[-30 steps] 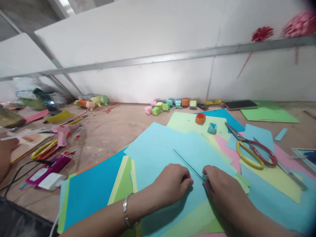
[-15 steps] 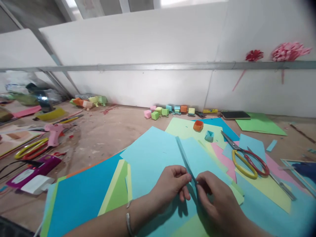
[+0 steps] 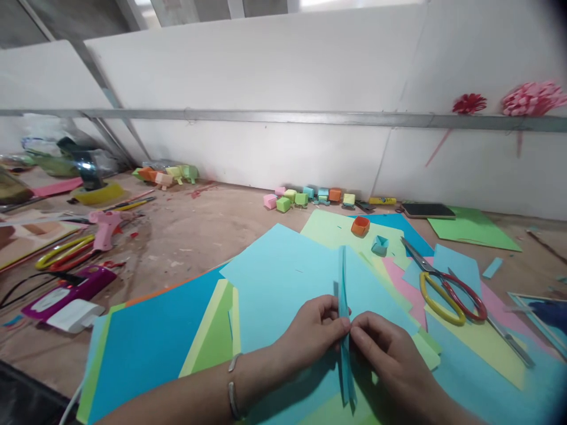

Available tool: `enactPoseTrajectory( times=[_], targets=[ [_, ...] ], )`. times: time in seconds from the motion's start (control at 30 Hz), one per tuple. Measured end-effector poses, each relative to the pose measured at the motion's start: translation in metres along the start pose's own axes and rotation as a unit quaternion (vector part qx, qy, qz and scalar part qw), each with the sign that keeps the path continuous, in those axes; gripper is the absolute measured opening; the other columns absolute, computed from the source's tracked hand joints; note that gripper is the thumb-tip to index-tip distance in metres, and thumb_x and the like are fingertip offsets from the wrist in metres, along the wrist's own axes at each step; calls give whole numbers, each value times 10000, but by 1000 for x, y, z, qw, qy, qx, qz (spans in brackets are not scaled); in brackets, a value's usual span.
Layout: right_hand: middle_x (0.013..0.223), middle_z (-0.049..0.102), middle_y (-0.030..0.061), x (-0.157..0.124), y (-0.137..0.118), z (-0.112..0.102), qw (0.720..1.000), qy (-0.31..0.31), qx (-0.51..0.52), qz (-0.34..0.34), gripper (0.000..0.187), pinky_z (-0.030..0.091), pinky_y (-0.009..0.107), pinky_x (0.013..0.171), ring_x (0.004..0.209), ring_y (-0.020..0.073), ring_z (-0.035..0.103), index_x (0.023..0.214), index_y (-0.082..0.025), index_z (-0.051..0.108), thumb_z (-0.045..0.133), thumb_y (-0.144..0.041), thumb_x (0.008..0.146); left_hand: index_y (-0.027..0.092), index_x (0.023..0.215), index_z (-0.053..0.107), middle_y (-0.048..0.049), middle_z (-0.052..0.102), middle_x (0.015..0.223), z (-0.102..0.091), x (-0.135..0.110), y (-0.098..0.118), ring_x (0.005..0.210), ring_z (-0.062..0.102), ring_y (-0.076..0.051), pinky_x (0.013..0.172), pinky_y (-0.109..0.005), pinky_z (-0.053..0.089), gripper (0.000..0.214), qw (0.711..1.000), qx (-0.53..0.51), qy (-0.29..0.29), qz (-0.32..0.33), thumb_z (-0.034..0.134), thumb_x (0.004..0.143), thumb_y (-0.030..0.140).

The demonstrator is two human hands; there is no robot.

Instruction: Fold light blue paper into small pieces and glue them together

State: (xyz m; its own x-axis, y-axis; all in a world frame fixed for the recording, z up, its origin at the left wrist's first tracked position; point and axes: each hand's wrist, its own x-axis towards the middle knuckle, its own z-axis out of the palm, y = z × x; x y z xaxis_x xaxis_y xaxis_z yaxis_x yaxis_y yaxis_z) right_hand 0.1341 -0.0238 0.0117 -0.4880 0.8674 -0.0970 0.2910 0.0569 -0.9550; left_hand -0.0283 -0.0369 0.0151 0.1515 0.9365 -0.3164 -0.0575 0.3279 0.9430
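Observation:
A narrow folded strip of light blue paper (image 3: 344, 283) stands nearly upright in the picture, its layers slightly parted at the lower end. My left hand (image 3: 316, 324) pinches it between thumb and fingers near its middle. From the other side, my right hand (image 3: 383, 348) has thumb and forefinger closed at the strip's right edge. Beneath both hands lies a large light blue sheet (image 3: 274, 260). To the right, scissors (image 3: 447, 289) with one yellow and one red handle rest on coloured paper. A small orange paper box (image 3: 360, 226) and a small light blue folded piece (image 3: 380, 245) sit beyond the hands.
Small paper cubes (image 3: 301, 199) line the wall, near a yellow tube (image 3: 383, 201) and a dark phone (image 3: 429, 211). On the left are a pink glue gun (image 3: 104, 229), a purple device (image 3: 66, 295) and a roll of yellow tape (image 3: 97, 193). A metal cutter (image 3: 511, 341) lies at right.
The strip has turned from a slant to nearly upright, and its folded layers now show. Both hands remain at its middle. The whole view has shifted slightly.

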Motion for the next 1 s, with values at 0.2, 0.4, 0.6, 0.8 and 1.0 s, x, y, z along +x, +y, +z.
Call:
enactPoseTrajectory(
  times=[0.2,0.4,0.6,0.8,1.0],
  targets=[
    [697,571,2,7,2,-8,998,24,23,44,287,423,270,612,660,155,531,801,-180,572,575,-467,805,157,721,522,25,500,601,1,-4,-2,496,439,-94,488,-225,319,234,995,79,-54,-12,559,747,387],
    [568,392,-55,9,4,-7,997,39,-39,60,260,321,255,533,566,119,381,626,-209,438,556,-395,764,182,661,454,49,383,589,1,-9,-2,559,373,-105,520,-235,288,200,983,165,-80,7,450,779,344],
    [563,399,-50,7,4,-6,995,61,-69,47,274,321,265,538,569,124,383,607,-212,419,539,-394,774,186,634,426,72,321,578,3,-13,0,581,308,-100,517,-240,226,222,965,257,-49,26,578,729,317],
    [619,556,-22,11,2,-15,992,103,54,58,217,381,255,531,558,126,476,744,-190,556,566,-396,814,160,747,533,40,431,646,3,-15,-2,616,373,-114,554,-240,300,173,971,221,-90,30,533,785,328],
    [604,573,-19,21,3,-32,979,177,96,12,300,379,235,514,534,105,458,668,-199,501,584,-428,843,130,855,553,27,484,611,2,-11,1,552,470,-118,558,-254,362,403,987,90,-126,-44,584,758,520]
  ],
)
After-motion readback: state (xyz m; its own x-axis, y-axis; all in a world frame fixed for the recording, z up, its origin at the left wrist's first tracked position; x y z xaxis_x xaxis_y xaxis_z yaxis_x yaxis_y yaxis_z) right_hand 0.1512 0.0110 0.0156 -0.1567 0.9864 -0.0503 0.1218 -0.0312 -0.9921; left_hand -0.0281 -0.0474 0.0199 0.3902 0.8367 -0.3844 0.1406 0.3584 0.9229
